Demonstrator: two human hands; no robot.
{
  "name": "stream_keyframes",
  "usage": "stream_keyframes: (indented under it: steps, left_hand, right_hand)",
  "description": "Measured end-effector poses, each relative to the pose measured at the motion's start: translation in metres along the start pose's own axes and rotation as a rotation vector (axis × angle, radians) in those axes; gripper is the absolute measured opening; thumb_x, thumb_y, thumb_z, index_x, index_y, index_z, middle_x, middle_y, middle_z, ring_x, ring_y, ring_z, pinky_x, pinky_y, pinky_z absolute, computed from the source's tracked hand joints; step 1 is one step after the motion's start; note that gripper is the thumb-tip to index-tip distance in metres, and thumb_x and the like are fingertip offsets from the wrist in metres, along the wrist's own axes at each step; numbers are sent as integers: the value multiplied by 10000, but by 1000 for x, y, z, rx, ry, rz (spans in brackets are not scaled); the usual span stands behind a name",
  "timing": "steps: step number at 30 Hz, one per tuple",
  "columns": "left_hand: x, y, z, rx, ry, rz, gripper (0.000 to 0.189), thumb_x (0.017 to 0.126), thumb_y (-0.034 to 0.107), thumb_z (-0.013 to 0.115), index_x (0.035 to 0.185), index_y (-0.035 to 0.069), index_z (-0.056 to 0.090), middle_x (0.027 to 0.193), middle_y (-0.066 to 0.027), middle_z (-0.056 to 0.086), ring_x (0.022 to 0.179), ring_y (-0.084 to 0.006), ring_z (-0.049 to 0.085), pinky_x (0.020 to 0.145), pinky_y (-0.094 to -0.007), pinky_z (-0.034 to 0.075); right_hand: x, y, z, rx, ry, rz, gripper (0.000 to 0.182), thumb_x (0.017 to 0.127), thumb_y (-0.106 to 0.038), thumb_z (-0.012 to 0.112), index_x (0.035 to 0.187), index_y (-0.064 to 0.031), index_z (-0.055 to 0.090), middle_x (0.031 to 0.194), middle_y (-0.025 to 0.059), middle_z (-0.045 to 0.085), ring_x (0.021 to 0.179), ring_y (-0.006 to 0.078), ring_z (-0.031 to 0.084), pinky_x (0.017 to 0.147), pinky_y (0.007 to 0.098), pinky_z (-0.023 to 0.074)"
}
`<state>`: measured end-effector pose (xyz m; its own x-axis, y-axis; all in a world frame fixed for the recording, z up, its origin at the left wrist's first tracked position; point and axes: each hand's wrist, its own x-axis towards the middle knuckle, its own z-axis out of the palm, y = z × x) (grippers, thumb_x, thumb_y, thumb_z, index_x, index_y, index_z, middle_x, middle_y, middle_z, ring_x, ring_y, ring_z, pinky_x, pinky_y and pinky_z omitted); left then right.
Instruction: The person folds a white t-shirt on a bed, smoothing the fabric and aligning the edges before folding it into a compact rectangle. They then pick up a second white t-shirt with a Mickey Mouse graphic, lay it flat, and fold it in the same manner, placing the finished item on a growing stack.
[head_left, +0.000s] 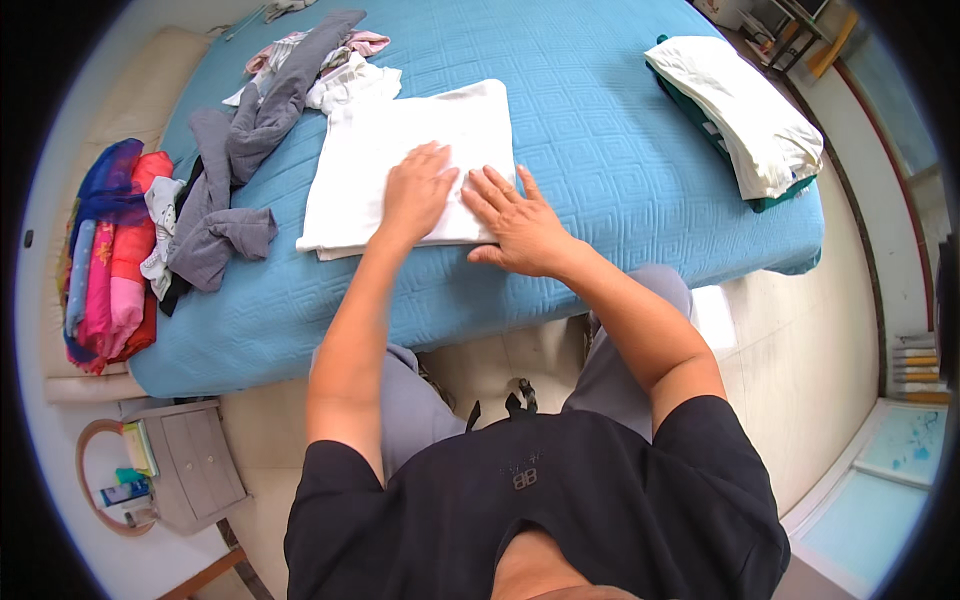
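Observation:
A folded white cloth (360, 176), possibly a garment, lies flat on a blue quilted bedspread (592, 142), close to the bed's near edge. My left hand (420, 191) rests palm down on the middle of it, slightly blurred. Near its lower right corner, my right hand (514, 221) presses flat with the fingers spread, its thumb over the cloth's near edge. Neither hand grips anything. The parts of the cloth beneath my palms are hidden.
To the left lie a crumpled grey garment (259, 135) and loose white clothing (356, 82). Bright folded fabrics (131, 247) lean by the headboard. A folded white and green stack (739, 112) sits at the right edge. Below left stands a nightstand (191, 465).

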<state>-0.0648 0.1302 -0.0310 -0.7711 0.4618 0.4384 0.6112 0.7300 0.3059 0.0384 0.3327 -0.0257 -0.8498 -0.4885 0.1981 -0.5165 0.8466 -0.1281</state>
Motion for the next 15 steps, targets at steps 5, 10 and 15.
stream_keyframes:
  steps: [5,10,15]
  left_hand:
    - [76,44,38,178,-276,-207,558,1002,514,419,1505,272,431,1608,-67,338,1497,-314,257,1117,-719,168]
    - [126,45,63,248,-406,-269,584,1005,559,364,1544,337,342,1647,-7,249,1521,-321,185,1105,-770,120]
    - [141,36,80,287,-421,-315,582,1007,560,350,1552,357,320,1657,-5,222,1530,-327,150,1104,-778,86]
  right_hand:
    - [-5,12,-11,35,-64,-92,952,831,-495,725,1556,-69,278,1636,171,220,1532,302,166,1230,519,126]
    - [-8,12,-20,5,-150,-147,1019,778,-494,777,1553,-63,275,1621,190,241,1523,332,181,1230,509,147]
    - [-6,8,-19,-78,-191,-252,1122,717,-525,807,1559,-31,253,1623,196,231,1529,335,153,1243,493,108]
